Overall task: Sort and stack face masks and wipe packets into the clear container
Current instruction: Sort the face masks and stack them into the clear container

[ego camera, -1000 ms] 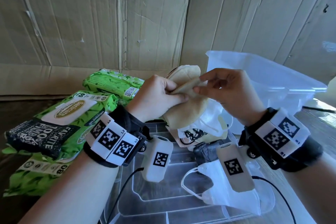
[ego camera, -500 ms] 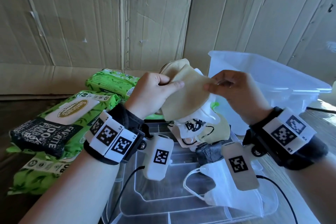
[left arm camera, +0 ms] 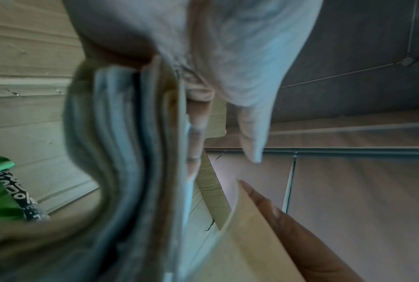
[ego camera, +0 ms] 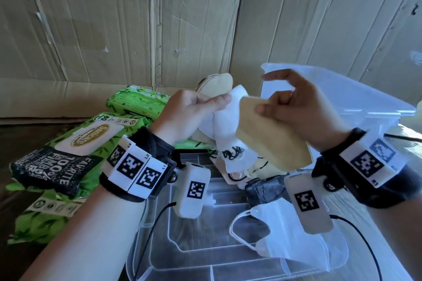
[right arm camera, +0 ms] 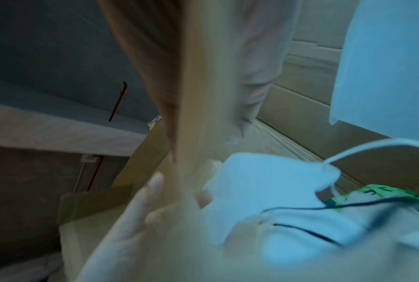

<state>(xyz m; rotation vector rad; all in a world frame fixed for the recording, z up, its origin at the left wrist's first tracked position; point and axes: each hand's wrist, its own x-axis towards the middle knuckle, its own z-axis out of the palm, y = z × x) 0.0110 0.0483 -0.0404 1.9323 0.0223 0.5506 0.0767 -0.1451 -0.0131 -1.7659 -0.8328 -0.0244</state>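
My left hand [ego camera: 194, 109] grips a bundle of folded masks [ego camera: 228, 130], white and beige, with black ear loops hanging below; the bundle's edges [left arm camera: 131, 152] fill the left wrist view. My right hand [ego camera: 294, 107] pinches one beige mask [ego camera: 271, 137] just right of the bundle; it shows as a blurred beige sheet [right arm camera: 203, 95] in the right wrist view. The clear container [ego camera: 342, 102] stands behind my right hand. Green wipe packets [ego camera: 75, 143] lie at the left. A white mask [ego camera: 285, 235] lies on the clear lid [ego camera: 205, 264] below my wrists.
Cardboard panels [ego camera: 137, 18] wall the back. A dark mask [ego camera: 265, 189] and more masks lie on the lid's far edge. Another green packet [ego camera: 137, 102] sits behind the left hand. Cables run from the wrist cameras.
My right hand has pulled one beige mask off the bundle and to the right. The left hand now shows a white mask on top of its bundle. Both hands rose slightly.
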